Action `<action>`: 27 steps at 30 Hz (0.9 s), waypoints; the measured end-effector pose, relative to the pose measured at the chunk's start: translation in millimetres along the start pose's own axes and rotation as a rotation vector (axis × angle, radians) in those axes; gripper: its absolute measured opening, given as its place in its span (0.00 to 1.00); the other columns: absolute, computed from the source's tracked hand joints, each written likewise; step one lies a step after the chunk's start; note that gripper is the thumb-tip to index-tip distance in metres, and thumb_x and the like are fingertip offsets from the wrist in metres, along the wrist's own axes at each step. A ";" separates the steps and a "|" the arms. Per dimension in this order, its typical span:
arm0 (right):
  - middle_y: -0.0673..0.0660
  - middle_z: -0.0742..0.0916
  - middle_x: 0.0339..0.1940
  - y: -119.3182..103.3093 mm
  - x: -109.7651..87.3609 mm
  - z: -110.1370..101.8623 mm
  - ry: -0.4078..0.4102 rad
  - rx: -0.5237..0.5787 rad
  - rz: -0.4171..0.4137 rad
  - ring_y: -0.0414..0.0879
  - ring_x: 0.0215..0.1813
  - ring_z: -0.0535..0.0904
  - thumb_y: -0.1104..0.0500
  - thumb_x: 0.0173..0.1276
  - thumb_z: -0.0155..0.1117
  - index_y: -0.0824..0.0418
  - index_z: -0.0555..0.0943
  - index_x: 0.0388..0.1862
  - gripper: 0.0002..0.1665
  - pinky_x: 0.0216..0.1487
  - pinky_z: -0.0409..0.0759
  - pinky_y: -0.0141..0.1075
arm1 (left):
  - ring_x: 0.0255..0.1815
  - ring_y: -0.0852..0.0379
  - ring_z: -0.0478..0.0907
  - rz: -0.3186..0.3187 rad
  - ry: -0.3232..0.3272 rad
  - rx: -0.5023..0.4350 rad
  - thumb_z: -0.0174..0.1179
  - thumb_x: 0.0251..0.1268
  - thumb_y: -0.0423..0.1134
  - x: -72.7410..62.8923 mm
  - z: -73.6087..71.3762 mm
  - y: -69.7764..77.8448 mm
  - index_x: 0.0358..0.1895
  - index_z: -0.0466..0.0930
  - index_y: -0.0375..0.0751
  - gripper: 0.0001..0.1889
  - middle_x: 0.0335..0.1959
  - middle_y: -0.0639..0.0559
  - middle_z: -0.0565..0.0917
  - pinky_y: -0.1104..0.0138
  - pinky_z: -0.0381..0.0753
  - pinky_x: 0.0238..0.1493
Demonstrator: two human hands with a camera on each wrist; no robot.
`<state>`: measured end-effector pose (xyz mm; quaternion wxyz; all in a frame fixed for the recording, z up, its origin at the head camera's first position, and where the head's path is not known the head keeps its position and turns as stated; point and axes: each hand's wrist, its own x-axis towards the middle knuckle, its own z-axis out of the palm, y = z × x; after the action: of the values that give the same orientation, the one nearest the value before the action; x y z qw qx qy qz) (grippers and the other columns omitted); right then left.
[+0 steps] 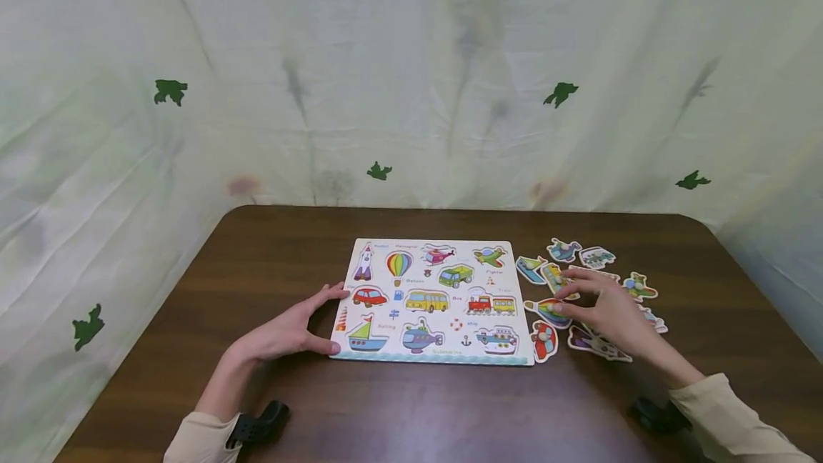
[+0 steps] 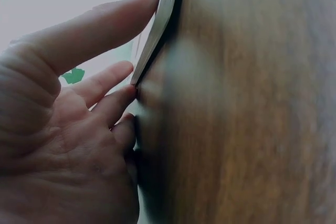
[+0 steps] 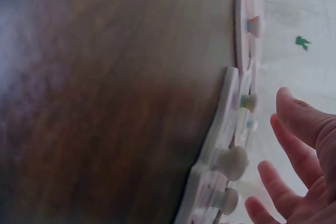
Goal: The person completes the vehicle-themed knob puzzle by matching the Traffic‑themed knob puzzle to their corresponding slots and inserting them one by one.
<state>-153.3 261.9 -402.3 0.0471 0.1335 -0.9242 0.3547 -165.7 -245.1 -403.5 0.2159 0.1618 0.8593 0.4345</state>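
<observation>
A wooden puzzle board printed with vehicles lies flat on the table. My left hand rests at its left edge, thumb at the lower corner and fingertips higher up. The left wrist view shows that thumb against the board's edge. My right hand hovers over loose knobbed puzzle pieces right of the board, its fingertips by the balloon piece. In the right wrist view, the thumb and fingers are spread apart, nothing between them, beside a pale knob.
Around the right hand lie a red car piece, a rocket piece, a sailboat piece, a green plane piece and several others, some touching. A leaf-patterned curtain hangs behind the brown table.
</observation>
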 end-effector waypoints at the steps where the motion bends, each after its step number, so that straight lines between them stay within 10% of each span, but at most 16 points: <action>1: 0.65 0.80 0.61 0.8 0.9 1.5 -0.001 -0.010 -0.002 0.65 0.68 0.67 0.51 0.59 0.76 0.53 0.88 0.34 0.09 0.63 0.60 0.61 | 0.78 0.35 0.37 0.002 0.000 0.001 0.74 0.51 0.41 -0.3 0.1 -0.7 0.73 0.62 0.46 0.44 0.79 0.38 0.45 0.37 0.43 0.68; 27: 0.68 0.76 0.62 -3.2 6.3 10.1 -0.050 -0.118 0.061 0.69 0.66 0.64 0.50 0.55 0.79 0.52 0.86 0.31 0.10 0.59 0.64 0.62 | 0.77 0.34 0.38 0.000 -0.029 0.016 0.74 0.52 0.41 1.8 -3.6 -1.9 0.73 0.61 0.47 0.44 0.79 0.36 0.44 0.37 0.46 0.68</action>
<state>-158.4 251.5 -406.5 0.0211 0.1113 -0.9480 0.2975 -169.2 -247.7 -403.5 0.2271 0.1700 0.8594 0.4254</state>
